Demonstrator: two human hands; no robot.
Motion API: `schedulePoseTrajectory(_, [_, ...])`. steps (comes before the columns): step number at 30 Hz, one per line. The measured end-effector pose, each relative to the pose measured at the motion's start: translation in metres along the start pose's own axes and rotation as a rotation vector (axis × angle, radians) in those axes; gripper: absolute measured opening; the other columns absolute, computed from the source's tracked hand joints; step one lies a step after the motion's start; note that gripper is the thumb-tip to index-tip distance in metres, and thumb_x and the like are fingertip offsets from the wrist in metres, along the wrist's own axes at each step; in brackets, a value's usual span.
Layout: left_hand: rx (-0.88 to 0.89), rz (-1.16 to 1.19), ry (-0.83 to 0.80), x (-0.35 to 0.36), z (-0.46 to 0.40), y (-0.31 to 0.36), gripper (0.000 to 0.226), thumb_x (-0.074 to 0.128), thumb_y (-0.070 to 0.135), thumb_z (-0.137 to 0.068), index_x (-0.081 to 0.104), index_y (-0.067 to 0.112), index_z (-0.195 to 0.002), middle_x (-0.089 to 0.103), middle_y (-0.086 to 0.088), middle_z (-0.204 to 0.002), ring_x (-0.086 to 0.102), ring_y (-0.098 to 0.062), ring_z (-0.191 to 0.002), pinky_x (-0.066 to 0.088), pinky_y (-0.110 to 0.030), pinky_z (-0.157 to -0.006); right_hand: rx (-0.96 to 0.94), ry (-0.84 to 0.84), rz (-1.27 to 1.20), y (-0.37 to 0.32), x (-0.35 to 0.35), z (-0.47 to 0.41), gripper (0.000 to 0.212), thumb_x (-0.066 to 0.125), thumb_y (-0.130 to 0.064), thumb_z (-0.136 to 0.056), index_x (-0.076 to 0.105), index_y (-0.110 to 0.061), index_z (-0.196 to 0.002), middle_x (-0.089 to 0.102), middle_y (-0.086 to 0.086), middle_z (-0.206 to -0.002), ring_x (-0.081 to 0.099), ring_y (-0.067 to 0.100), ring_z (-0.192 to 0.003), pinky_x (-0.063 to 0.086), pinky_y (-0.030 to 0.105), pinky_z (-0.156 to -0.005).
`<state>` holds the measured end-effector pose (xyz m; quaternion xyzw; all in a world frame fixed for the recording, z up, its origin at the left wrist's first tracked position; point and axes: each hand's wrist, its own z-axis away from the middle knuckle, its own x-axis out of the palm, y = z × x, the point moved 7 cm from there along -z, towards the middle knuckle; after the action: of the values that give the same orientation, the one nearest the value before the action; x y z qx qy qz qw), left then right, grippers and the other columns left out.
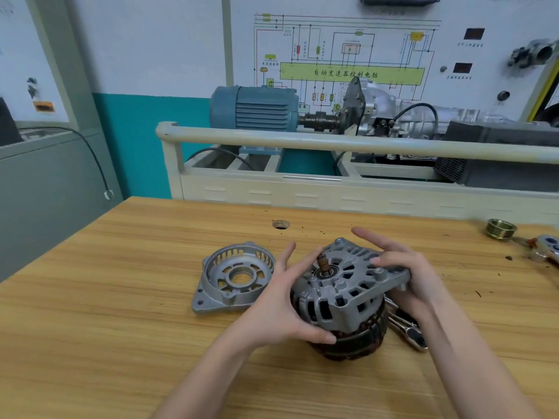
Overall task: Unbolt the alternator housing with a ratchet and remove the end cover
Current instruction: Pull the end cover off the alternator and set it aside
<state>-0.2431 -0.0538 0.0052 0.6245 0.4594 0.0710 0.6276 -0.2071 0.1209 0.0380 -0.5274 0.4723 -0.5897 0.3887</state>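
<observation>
Wooden bench [127, 297], wide and scuffed, dotted with dark specks, a small round hole near its far edge. Alternator [348, 300] at mid-bench, tilted, shaft stub up, dark stator windings showing under the ribbed aluminium housing. Left hand [281, 306] cupping the near-left side, thumb curled under the housing edge, fingers stretched up toward the shaft. Right hand [408, 273] gripping the mounting ear at the far right, index finger raised. Removed end cover [233, 279] flat on the bench, just left of the alternator. Ratchet [408, 328] lying behind the right wrist, partly hidden. Grooved pulley [500, 228] well apart at the far right.
</observation>
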Motion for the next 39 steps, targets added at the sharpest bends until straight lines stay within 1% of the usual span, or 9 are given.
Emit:
schedulePoseTrajectory(2, [-0.044,0.063,0.009,-0.003,-0.001,-0.006,0.123,0.09,0.054,-0.041,0.019,0.063,-0.14,-0.003,0.03,-0.154,0.012,0.0,-0.141,0.024,-0.031,-0.111,-0.041,-0.01,-0.08,0.003,-0.004,0.003,0.07,0.058,0.002,-0.049,0.067,-0.014,-0.117,0.069,0.022,-0.109,0.069,0.034,-0.094,0.057,0.041,-0.072])
schedulePoseTrajectory(5, [-0.212,0.395,0.138,-0.002,0.001,-0.018,0.126,0.085,0.066,-0.037,0.027,0.038,-0.146,0.032,0.017,-0.147,0.037,-0.005,-0.129,0.037,-0.029,-0.104,-0.069,-0.046,-0.208,0.008,-0.011,0.009,0.071,0.057,0.002,-0.047,0.07,-0.015,-0.114,0.067,0.023,-0.114,0.067,0.038,-0.098,0.055,0.051,-0.078])
schedulePoseTrajectory(9, [-0.366,0.65,0.343,0.034,0.008,-0.02,0.086,0.07,0.068,-0.046,0.042,0.032,-0.119,0.054,0.014,-0.112,0.056,-0.006,-0.103,0.048,-0.023,-0.081,-0.097,-0.114,-0.334,0.011,-0.013,0.019,0.08,0.056,-0.003,-0.043,0.065,-0.014,-0.122,0.064,0.023,-0.12,0.065,0.039,-0.102,0.056,0.052,-0.076])
schedulePoseTrajectory(13, [-0.322,0.779,0.529,0.036,0.001,-0.014,0.043,0.067,0.044,-0.076,0.067,0.01,-0.102,0.074,-0.003,-0.094,0.071,-0.016,-0.086,0.056,-0.025,-0.068,-0.116,-0.096,-0.426,0.012,-0.015,0.024,0.072,0.053,-0.005,-0.04,0.073,-0.016,-0.109,0.068,0.019,-0.112,0.067,0.035,-0.094,0.057,0.049,-0.072])
schedulePoseTrajectory(16, [-0.324,0.784,0.535,0.033,-0.006,-0.011,0.031,0.062,0.03,-0.089,0.07,0.001,-0.096,0.075,-0.012,-0.091,0.071,-0.03,-0.089,0.057,-0.043,-0.079,-0.135,-0.047,-0.514,0.015,-0.017,0.026,0.069,0.054,-0.004,-0.038,0.075,-0.017,-0.103,0.067,0.02,-0.112,0.067,0.035,-0.093,0.057,0.049,-0.072])
schedulePoseTrajectory(20, [-0.378,0.809,0.515,0.034,-0.011,-0.012,0.037,0.059,0.029,-0.09,0.068,-0.006,-0.097,0.073,-0.02,-0.094,0.069,-0.037,-0.091,0.053,-0.051,-0.085,-0.16,0.012,-0.571,0.017,-0.021,0.028,0.068,0.055,-0.002,-0.037,0.076,-0.017,-0.1,0.067,0.02,-0.111,0.067,0.035,-0.094,0.056,0.052,-0.074])
schedulePoseTrajectory(24, [-0.352,0.828,0.495,0.03,-0.012,-0.011,0.027,0.06,0.026,-0.087,0.073,0.013,-0.068,0.073,-0.015,-0.081,0.07,-0.028,-0.076,0.055,-0.04,-0.072,-0.196,0.02,-0.559,0.016,-0.021,0.03,0.068,0.057,-0.003,-0.038,0.075,-0.018,-0.101,0.066,0.02,-0.114,0.063,0.036,-0.1,0.053,0.054,-0.082])
schedulePoseTrajectory(27, [-0.298,0.825,0.488,0.024,-0.017,-0.005,0.037,0.059,0.02,-0.089,0.07,0.02,-0.054,0.07,-0.001,-0.065,0.068,-0.015,-0.063,0.054,-0.03,-0.06,-0.257,-0.01,-0.527,0.007,-0.016,0.032,0.066,0.058,-0.005,-0.039,0.074,-0.018,-0.102,0.067,0.017,-0.112,0.065,0.033,-0.097,0.054,0.052,-0.082])
schedulePoseTrajectory(39, [-0.262,0.873,0.395,0.023,-0.021,-0.004,0.015,0.07,0.02,-0.077,0.076,0.011,-0.067,0.073,-0.016,-0.082,0.07,-0.027,-0.073,0.057,-0.033,-0.066,-0.216,0.063,-0.578,0.01,-0.015,0.034,0.067,0.057,0.0,-0.039,0.073,-0.017,-0.102,0.068,0.019,-0.112,0.066,0.035,-0.097,0.054,0.053,-0.081])
